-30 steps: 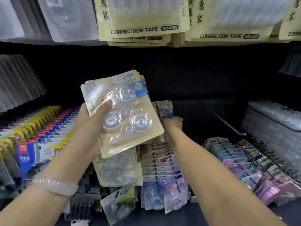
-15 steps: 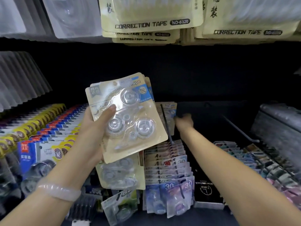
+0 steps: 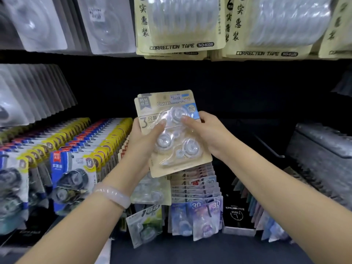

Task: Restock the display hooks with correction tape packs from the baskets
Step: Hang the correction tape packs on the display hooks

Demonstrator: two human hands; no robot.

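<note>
Both pinching the tape packs [image 3: 172, 134]: left hand [image 3: 144, 141] at nine o'clock, right hand [image 3: 207, 134] at three; risking slipping off the slick plastic, dropping.

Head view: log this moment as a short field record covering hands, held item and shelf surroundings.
held item: stack of beige correction tape packs, upright, off any hook
left hand: grips the stack's left edge, thumb on the blister
right hand: grips the right edge, fingertips on the top blister
wrist: pale bracelet on the left
below: row of packs marked 30
above: hanging packs labelled CORRECTION TAPE
</note>
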